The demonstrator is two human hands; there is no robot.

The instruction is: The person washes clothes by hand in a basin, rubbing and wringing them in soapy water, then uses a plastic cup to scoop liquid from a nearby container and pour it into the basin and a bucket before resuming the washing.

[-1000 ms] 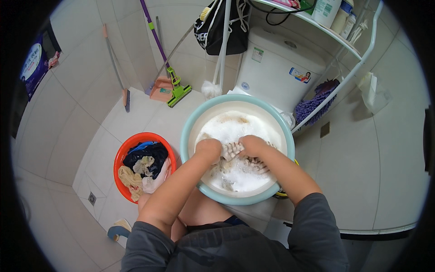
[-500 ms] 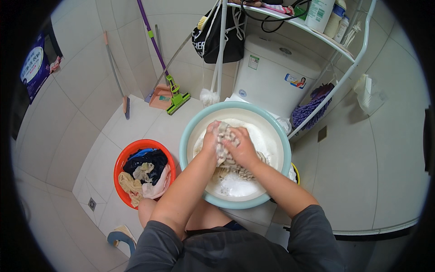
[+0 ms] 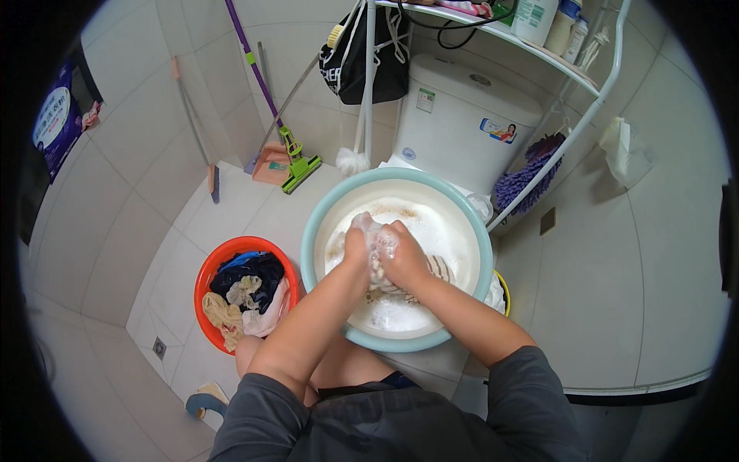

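Pale tiles line the floor [image 3: 262, 212] and walls of this washroom. With the clock centred on the blue-rimmed basin [image 3: 309, 259] and twelve o'clock pointing away from the person, a white toilet cistern [image 3: 454, 123] is seen towards one o'clock, a green-headed mop [image 3: 301, 173] between ten and eleven, and a red tub [image 3: 246, 242] of mixed garments [image 3: 262, 277] just short of nine.

Inside the basin, a striped cloth [image 3: 440, 269] is bunched near the middle, its loose part trailed towards four o'clock into white suds [image 3: 431, 231]. It is gripped from the nine o'clock side by the left hand [image 3: 358, 242] and from the three o'clock side by the right hand [image 3: 401, 254]. The fingers of both are curled around the foamy bunch; their tips are hidden, and how tightly they are pressed cannot be told.

For good rubbing, the cloth is probably best held low over the suds, worked fold against fold with even pressure, and regripped often so that no patch is missed.
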